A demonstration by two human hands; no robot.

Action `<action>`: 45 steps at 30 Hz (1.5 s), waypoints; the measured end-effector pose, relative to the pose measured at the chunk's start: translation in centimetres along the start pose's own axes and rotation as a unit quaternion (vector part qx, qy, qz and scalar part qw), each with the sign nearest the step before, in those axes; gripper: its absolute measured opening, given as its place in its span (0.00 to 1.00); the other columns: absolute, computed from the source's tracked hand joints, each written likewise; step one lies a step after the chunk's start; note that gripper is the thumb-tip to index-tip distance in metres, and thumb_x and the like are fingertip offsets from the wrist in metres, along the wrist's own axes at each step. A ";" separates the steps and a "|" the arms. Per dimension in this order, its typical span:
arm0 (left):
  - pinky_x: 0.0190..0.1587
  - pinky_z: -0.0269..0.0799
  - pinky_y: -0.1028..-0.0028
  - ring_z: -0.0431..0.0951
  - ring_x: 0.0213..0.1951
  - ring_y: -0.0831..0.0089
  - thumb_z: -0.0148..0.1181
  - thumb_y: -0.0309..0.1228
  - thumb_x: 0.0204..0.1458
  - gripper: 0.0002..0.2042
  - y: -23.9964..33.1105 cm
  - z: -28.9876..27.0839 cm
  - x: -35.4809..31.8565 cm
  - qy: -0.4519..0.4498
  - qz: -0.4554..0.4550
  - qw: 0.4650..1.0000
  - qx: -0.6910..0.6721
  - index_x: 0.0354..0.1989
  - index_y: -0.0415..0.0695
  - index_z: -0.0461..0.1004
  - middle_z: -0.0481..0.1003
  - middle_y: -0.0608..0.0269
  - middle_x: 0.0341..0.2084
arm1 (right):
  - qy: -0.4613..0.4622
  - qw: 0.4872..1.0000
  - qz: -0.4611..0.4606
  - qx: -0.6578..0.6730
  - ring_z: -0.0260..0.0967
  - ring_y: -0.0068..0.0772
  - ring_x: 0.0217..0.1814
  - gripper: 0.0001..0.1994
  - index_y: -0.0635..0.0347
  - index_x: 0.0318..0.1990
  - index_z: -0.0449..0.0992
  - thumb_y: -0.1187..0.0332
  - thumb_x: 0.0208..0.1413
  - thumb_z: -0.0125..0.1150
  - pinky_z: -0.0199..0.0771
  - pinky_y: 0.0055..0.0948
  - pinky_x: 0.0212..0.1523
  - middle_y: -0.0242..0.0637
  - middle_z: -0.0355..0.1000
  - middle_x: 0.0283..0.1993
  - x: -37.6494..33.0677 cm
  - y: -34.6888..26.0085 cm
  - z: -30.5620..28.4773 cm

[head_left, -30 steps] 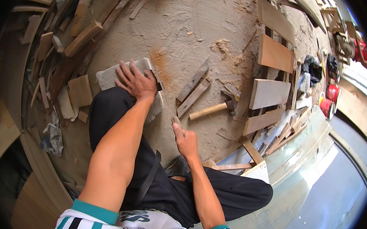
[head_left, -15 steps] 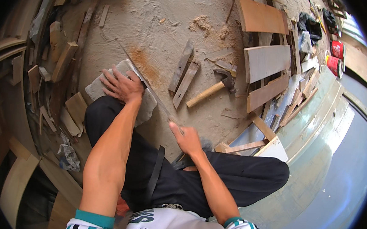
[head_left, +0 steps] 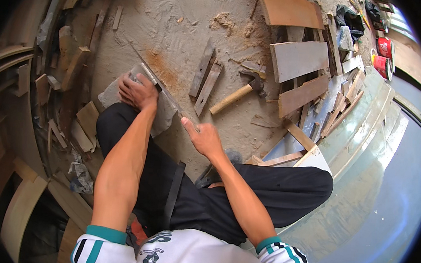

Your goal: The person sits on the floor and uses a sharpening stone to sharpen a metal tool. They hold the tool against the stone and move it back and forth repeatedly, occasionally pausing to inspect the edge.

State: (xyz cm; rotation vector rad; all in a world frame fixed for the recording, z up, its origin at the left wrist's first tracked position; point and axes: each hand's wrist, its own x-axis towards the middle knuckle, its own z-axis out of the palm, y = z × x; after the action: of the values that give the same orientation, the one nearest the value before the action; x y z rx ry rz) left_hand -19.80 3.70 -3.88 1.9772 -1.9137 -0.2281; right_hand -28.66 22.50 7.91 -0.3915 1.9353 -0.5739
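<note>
The right hand (head_left: 205, 138) has drawn back toward the body since a second ago, and the view has swung so the hammer (head_left: 240, 92) and boards now lie further right. That hand's grip is closed on the near end of a long thin blade (head_left: 162, 89), forefinger stretched along it; the blade runs diagonally away up-left across a flat grey stone (head_left: 162, 116). The left hand (head_left: 137, 92) presses palm-down on the stone, fingers spread over its far edge and touching the blade's side; it clasps nothing, simply bearing down. The stone lies on the sandy floor (head_left: 178, 26), just beyond the person's left knee, its near part hidden by the black trousers (head_left: 191, 198). A rusty orange stain (head_left: 159, 64) marks the floor just past the stone.

To the right of the stone, two narrow wood strips (head_left: 204, 80) lie side by side, and just beyond them the hammer rests with its pale wooden handle pointing toward the person and its dark claw head away. Further right, wide boards (head_left: 298, 59) sit in a loose stack, with smaller offcuts scattered below them. Two red cans (head_left: 384, 58) stand at the far right, near a pale curved surface. Along the left, more wood scraps (head_left: 67, 87) are heaped beside the stone. The person sits on the floor, wearing a white shirt with teal-banded sleeves.
</note>
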 end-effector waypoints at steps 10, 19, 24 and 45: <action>0.34 0.66 0.56 0.73 0.31 0.51 0.54 0.40 0.57 0.17 -1.2 -0.4 -1.3 -0.041 0.159 0.986 -0.028 0.19 0.43 0.71 0.72 0.55 0.22 | 0.007 1.000 -0.014 0.027 0.70 0.60 0.24 0.36 0.72 0.20 0.76 0.38 0.56 0.55 0.69 0.47 0.32 0.62 0.68 0.19 -0.9 0.1 0.2; 0.32 0.65 0.55 0.71 0.28 0.51 0.56 0.36 0.53 0.15 -0.7 -0.5 -1.5 -0.021 0.134 0.989 -0.055 0.16 0.43 0.68 0.71 0.55 0.20 | 0.057 0.997 -0.033 0.046 0.53 0.41 0.15 0.38 0.74 0.15 0.67 0.39 0.57 0.54 0.61 0.45 0.24 0.53 0.56 0.12 -2.7 2.2 0.9; 0.31 0.65 0.56 0.71 0.27 0.52 0.56 0.32 0.49 0.12 -0.2 -0.9 -1.6 -0.037 0.111 0.991 -0.066 0.16 0.44 0.68 0.71 0.56 0.19 | -0.013 1.000 0.019 0.021 0.70 0.60 0.26 0.34 0.72 0.24 0.78 0.41 0.58 0.53 0.69 0.45 0.34 0.61 0.69 0.21 -0.3 0.2 0.8; 0.28 0.63 0.54 0.71 0.26 0.51 0.56 0.31 0.46 0.13 -0.9 -0.1 -1.3 -0.047 0.086 0.992 -0.074 0.13 0.43 0.65 0.70 0.55 0.17 | -0.014 1.000 0.001 0.007 0.65 0.53 0.21 0.33 0.71 0.23 0.77 0.41 0.58 0.54 0.67 0.44 0.29 0.57 0.66 0.18 0.5 0.4 0.3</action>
State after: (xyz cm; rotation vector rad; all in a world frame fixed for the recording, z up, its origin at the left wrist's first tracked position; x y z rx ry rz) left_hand -18.99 5.03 -4.35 1.7223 -2.0490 -0.4089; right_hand -28.62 22.48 7.21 -0.3868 1.9041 -0.5779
